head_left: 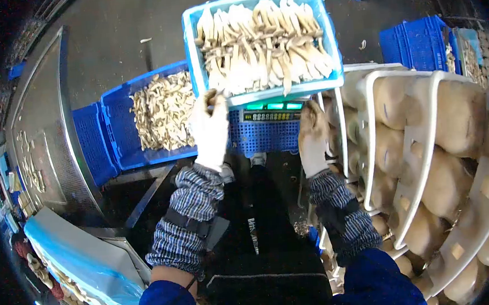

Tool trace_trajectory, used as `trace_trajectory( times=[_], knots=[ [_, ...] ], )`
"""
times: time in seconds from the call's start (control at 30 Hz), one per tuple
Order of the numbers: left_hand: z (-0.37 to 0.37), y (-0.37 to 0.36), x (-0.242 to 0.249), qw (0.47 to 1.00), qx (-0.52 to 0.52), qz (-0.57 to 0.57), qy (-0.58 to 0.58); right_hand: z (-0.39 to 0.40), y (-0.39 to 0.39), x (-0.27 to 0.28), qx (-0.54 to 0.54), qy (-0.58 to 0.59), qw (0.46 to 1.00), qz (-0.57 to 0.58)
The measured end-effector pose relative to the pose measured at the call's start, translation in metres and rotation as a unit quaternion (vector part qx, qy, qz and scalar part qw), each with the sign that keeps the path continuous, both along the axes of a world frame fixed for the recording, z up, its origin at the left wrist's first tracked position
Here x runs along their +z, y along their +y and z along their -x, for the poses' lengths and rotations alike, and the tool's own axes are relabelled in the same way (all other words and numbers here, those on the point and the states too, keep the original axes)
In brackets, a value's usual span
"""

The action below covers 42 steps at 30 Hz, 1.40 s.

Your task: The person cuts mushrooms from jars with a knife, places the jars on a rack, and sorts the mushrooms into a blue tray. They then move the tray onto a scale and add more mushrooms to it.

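Observation:
A blue basket point(336, 44) lined with light blue film holds rows of mushrooms point(260, 49) and sits above a scale point(271, 115) with a lit green display. My left hand point(211, 126), in a white glove, is at the basket's near left corner, its fingers curled near the rim; whether they grip it is unclear. My right hand point(314, 133), in a stained glove, is below the near right part of the basket, beside the scale, with its fingers bent together. Nothing can be made out inside it.
At the left, a blue crate point(120, 144) holds loose mushroom pieces, beside a metal-framed table point(67, 125). White racks point(371, 138) with large pale brown bags point(454, 115) stand close on the right. Stacked blue crates point(416, 47) are at the back right.

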State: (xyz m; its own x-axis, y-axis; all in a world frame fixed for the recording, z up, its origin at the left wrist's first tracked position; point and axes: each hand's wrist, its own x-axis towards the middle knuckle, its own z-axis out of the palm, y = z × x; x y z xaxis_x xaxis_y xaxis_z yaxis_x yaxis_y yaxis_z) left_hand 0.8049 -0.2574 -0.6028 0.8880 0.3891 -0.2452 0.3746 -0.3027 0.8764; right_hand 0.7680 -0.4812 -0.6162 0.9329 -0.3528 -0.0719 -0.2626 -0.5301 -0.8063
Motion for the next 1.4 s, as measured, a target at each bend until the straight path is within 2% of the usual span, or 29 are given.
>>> trace_trajectory(
  times=[0.03,0.1,0.13,0.17,0.23,0.27,0.3,0.33,0.37,0.43,0.47,0.6,0.73,0.9,1.07,1.13,1.2,1.23,1.3,1.33,1.4],
  knots=[
    [-0.013,-0.011,0.005,0.999,-0.015,0.046,0.018,-0.020,0.005,0.007,-0.006,-0.042,0.998,-0.049],
    [-0.039,-0.036,0.010,0.998,-0.049,-0.011,-0.033,-0.055,0.006,0.020,0.034,0.030,0.993,0.107],
    [-0.055,-0.045,0.002,0.990,-0.096,-0.057,-0.084,-0.069,0.007,0.019,0.047,0.031,0.991,0.119],
    [-0.062,-0.058,0.007,0.992,-0.076,-0.060,-0.076,-0.073,0.001,0.010,0.113,-0.045,0.967,0.223],
    [-0.080,-0.075,0.009,0.948,-0.081,-0.299,-0.069,-0.103,-0.001,-0.001,0.024,-0.026,0.991,0.132],
    [-0.088,-0.078,0.018,0.939,-0.113,-0.326,-0.001,-0.114,-0.004,0.006,0.036,-0.022,0.990,0.136],
    [-0.091,-0.079,0.017,0.939,-0.113,-0.325,-0.001,-0.125,-0.008,0.013,0.048,-0.015,0.989,0.139],
    [-0.093,-0.081,0.015,0.925,-0.127,-0.357,0.014,-0.137,-0.017,-0.001,0.090,-0.041,0.976,0.193],
    [-0.094,-0.082,0.012,0.911,-0.141,-0.387,0.028,-0.141,-0.026,-0.014,0.090,-0.039,0.976,0.193],
    [-0.094,-0.081,0.006,0.909,-0.152,-0.389,0.019,-0.149,-0.035,-0.020,0.145,0.001,0.957,0.252],
    [-0.096,-0.080,0.008,0.909,-0.153,-0.388,0.019,-0.156,-0.038,-0.020,0.139,0.074,0.955,0.252],
    [-0.095,-0.074,0.009,0.907,-0.184,-0.377,0.043,-0.175,-0.052,-0.012,0.129,0.144,0.952,0.236],
    [-0.095,-0.076,0.003,0.897,-0.185,-0.399,0.044,-0.188,-0.049,-0.001,0.216,0.148,0.935,0.239],
    [-0.098,-0.088,0.007,0.886,-0.174,-0.424,0.068,-0.179,-0.034,-0.026,0.187,0.171,0.923,0.290],
    [-0.100,-0.085,0.013,0.914,-0.156,-0.364,0.082,-0.182,-0.029,-0.017,0.172,0.237,0.890,0.348],
    [-0.098,-0.086,0.011,0.915,-0.153,-0.361,0.090,-0.186,-0.035,-0.015,0.192,0.267,0.902,0.281],
    [-0.095,-0.093,-0.003,0.953,-0.070,-0.289,0.054,-0.184,-0.026,-0.004,0.190,0.266,0.901,0.285],
    [-0.094,-0.095,-0.010,0.954,-0.069,-0.288,0.054,-0.184,-0.022,0.000,0.186,0.264,0.902,0.288],
    [-0.094,-0.095,-0.016,0.978,-0.060,-0.191,0.062,-0.182,-0.030,-0.045,0.195,0.233,0.903,0.304],
    [-0.092,-0.096,-0.023,0.975,-0.065,-0.207,0.045,-0.180,-0.032,-0.060,0.201,0.201,0.904,0.319],
    [-0.094,-0.093,-0.023,0.980,-0.065,-0.183,0.051,-0.186,-0.025,-0.019,0.192,0.242,0.907,0.286]
  ],
)
